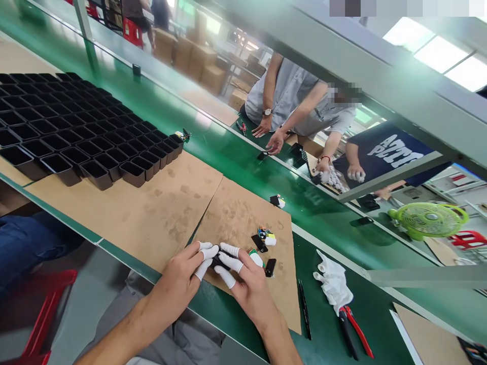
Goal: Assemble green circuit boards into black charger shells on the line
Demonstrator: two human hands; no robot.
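Observation:
My left hand [181,280] and my right hand [243,281] meet over a brown cardboard sheet [236,213], fingertips in white finger cots. Together they pinch a small black part [219,260] between them. Just right of my right hand lie a white and green component [256,258] and a black piece [270,266]. A little farther off sit another black piece [259,243] and a small board with coloured wires [265,234].
A block of several black open trays [72,134] stands at the left. White gloves [334,281], red-handled pliers [353,332] and a black pen [305,309] lie at the right. Across the green belt [228,147] other people work. A green fan [429,219] stands far right.

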